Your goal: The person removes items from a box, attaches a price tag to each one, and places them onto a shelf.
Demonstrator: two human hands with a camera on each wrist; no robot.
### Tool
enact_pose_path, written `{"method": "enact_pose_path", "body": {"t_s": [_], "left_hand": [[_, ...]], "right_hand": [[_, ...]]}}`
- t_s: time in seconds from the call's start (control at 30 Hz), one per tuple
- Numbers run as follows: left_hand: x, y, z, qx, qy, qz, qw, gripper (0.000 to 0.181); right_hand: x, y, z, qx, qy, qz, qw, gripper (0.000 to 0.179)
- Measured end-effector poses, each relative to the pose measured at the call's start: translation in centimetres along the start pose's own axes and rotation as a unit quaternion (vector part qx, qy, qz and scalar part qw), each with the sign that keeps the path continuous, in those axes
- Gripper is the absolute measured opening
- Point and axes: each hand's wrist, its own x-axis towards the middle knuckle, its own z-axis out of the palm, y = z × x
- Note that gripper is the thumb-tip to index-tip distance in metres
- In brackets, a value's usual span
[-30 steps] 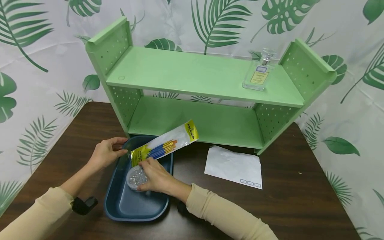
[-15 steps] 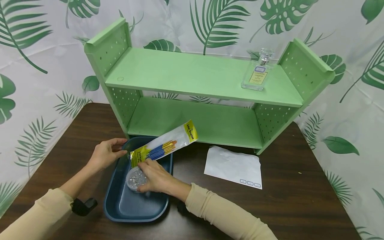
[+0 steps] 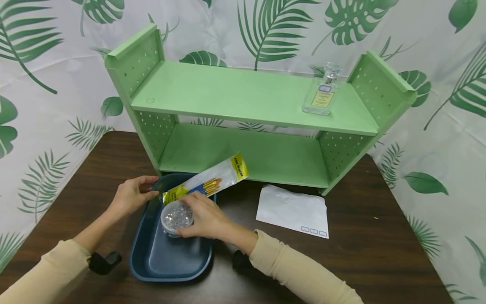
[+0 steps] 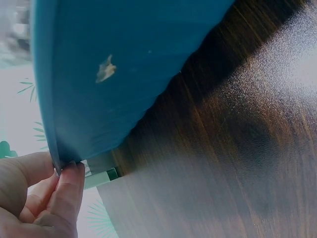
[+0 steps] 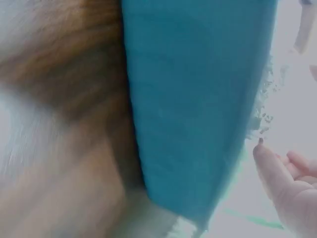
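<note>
A round, clear plastic tub of silvery pieces [image 3: 176, 218] is over the middle of a dark-blue rectangular tray [image 3: 178, 267]. The right hand [image 3: 208, 217] pinches it from its three o'clock side. The left hand [image 3: 130, 196] pinches the tray's rim at eleven o'clock. At one o'clock from the tub slants a yellow-ended packet of blue brushes [image 3: 224, 176].

One tub [image 3: 176, 217], one tray [image 3: 178, 264], one pack [image 3: 225, 174], one bottle [image 3: 320, 99], one sheet [image 3: 292, 210], and look, two shelves [image 3: 228, 93], one rack [image 3: 130, 69], one counter [image 3: 360, 253]!
</note>
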Motion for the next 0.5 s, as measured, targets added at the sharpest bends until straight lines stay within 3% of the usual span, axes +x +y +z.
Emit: {"method": "enact_pose_path", "body": {"t_s": [0.3,0.5], "left_hand": [[0.1,-0.4,0.0,-0.001,-0.007,-0.005,1.0000,0.042],[0.1,-0.3,0.0,-0.002,-0.011,-0.006,0.9999,0.042]], "right_hand": [[-4.5,2.9,-4.7,0.064,0.084,-0.025,0.9941,0.070],[-8.6,5.8,-6.3,0.085,0.112,0.006,0.9901,0.072]]}}
